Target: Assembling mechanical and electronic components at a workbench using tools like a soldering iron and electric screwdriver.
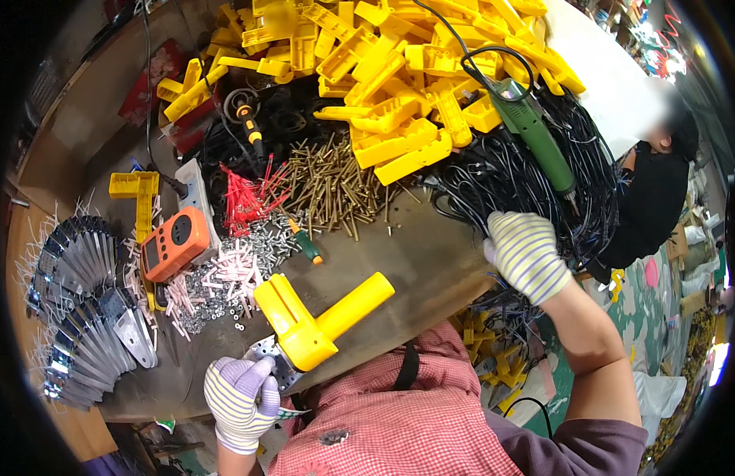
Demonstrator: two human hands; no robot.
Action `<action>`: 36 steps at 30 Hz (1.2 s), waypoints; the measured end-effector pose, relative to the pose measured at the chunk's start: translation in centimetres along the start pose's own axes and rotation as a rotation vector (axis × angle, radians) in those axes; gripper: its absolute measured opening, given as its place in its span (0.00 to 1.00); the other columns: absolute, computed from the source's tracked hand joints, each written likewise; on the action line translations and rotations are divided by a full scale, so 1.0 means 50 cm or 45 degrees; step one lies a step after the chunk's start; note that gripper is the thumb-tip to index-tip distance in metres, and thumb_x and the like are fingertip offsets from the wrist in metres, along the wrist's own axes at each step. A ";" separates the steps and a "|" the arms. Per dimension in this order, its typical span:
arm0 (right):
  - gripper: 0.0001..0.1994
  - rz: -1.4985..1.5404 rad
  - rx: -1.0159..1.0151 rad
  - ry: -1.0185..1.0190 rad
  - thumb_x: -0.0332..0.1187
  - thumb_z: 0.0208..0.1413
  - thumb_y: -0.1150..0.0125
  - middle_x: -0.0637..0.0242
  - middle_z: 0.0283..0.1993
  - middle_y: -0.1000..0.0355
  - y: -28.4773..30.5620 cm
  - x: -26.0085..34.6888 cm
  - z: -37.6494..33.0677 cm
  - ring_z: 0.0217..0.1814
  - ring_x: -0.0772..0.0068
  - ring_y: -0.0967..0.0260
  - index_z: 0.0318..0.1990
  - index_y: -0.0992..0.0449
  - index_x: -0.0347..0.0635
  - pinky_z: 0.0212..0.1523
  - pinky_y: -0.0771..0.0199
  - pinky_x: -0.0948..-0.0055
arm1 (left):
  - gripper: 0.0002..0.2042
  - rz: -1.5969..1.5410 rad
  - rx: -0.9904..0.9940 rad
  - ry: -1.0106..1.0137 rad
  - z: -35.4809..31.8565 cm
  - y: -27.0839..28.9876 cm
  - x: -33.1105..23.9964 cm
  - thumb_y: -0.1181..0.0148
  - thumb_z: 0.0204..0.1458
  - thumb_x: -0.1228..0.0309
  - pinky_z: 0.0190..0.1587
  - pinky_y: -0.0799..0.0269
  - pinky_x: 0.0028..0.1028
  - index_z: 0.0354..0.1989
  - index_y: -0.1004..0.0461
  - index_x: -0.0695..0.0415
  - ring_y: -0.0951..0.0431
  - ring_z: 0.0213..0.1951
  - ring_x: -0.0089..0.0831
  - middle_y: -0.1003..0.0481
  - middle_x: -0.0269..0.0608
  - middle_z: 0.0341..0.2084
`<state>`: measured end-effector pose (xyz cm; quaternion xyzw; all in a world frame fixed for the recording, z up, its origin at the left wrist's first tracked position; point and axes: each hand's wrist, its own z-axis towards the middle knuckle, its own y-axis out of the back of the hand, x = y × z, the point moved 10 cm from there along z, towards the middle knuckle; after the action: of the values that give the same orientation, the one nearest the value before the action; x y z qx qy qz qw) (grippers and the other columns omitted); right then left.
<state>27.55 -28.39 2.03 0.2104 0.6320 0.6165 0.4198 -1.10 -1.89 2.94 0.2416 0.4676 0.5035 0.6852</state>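
My left hand (242, 398), in a white, yellow and purple striped glove, is closed on a perforated metal plate (283, 366). The plate is joined to a yellow plastic housing (302, 343), whose round handle (356, 306) points up and to the right over the table's front edge. My right hand (529, 252), gloved alike, is curled at the near edge of a big heap of black cables (494, 170). Its fingers appear closed round a cable, though their tips are partly hidden.
Yellow plastic shells (375, 59) pile up at the back. A green electric screwdriver (538, 139) lies on the cables. Brass-coloured screws (328, 178), an orange meter (177, 244), a small screwdriver (305, 242) and grey metal plates (86, 262) cover the left. Another person (653, 194) is at right.
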 end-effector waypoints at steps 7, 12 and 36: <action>0.12 1.514 0.115 -0.384 0.37 0.60 0.42 0.72 0.21 0.33 0.038 -0.104 0.017 0.21 0.82 0.37 0.30 0.26 0.38 0.24 0.35 0.77 | 0.19 0.050 -0.002 0.181 0.004 0.011 0.031 0.37 0.41 0.76 0.46 0.32 0.41 0.46 0.23 0.59 0.27 0.39 0.46 0.27 0.47 0.35; 0.10 1.415 -0.035 -0.102 0.34 0.63 0.46 0.68 0.28 0.28 0.074 -0.112 0.014 0.30 0.75 0.32 0.32 0.26 0.38 0.35 0.30 0.74 | 0.28 0.132 0.104 0.180 0.008 -0.008 0.041 0.31 0.42 0.56 0.51 0.35 0.45 0.51 0.25 0.58 0.29 0.45 0.47 0.29 0.48 0.41; 0.23 1.952 -0.170 0.190 0.29 0.58 0.39 0.64 0.36 0.23 0.288 0.118 0.240 0.28 0.81 0.27 0.61 0.34 0.34 0.30 0.29 0.81 | 0.21 0.168 0.332 0.005 0.051 0.008 -0.005 0.33 0.42 0.67 0.29 0.33 0.38 0.48 0.21 0.56 0.27 0.25 0.41 0.29 0.39 0.20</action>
<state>30.11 -14.39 15.54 0.5215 0.2975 0.7843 -0.1563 0.94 -1.61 4.52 0.3580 0.5133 0.4830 0.6125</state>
